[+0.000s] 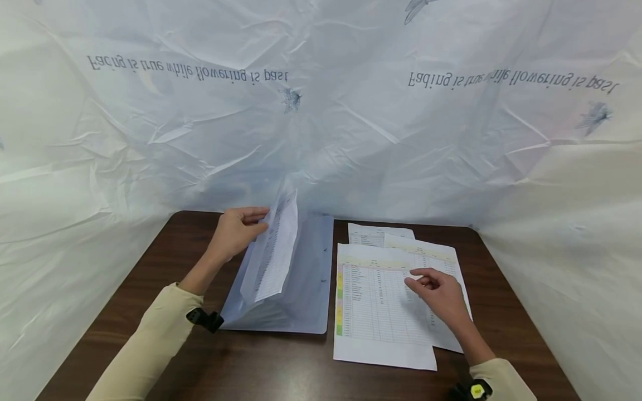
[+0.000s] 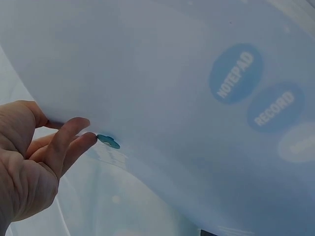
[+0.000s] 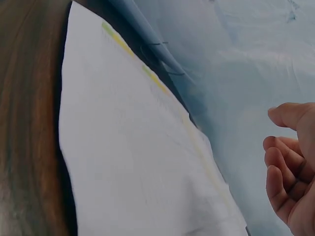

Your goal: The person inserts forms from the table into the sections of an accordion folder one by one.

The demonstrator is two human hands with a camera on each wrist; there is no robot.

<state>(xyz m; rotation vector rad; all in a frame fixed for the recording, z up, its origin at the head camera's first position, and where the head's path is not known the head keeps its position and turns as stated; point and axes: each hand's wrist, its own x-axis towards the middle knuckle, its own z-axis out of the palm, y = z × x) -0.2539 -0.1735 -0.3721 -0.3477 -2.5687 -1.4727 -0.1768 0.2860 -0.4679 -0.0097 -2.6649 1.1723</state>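
Near edge: dark wood table [image 1: 281, 367], both forearms in cream sleeves coming in from the bottom. Right hand [image 1: 441, 298] sits over the stack of printed sheets [image 1: 381, 312] on the right half of the table, fingers loosely curled, index and thumb pointing left just above the top sheet; it grips nothing, and real contact with the paper can't be confirmed. Right wrist view shows the same: curled fingers [image 3: 288, 169] off to the side, top sheet with a coloured strip along its edge lying flat on the wood. Top sheet is a table printout with a green/yellow column on its left margin; two more sheets stick out from under it toward the back right. Just left of the stack, nearly touching it: pale blue plastic folder [image 1: 296, 289], lying open. Left hand [image 1: 236, 231] holds the raised front flap of the folder at its top edge, fingers curled over it, with one printed page [image 1: 276, 250] standing up in the opening. Left wrist view: fingertips [image 2: 74, 137] on the translucent flap next to a small teal button. Behind everything: crinkled white plastic sheeting [image 1: 321, 111] with mirrored lettering.
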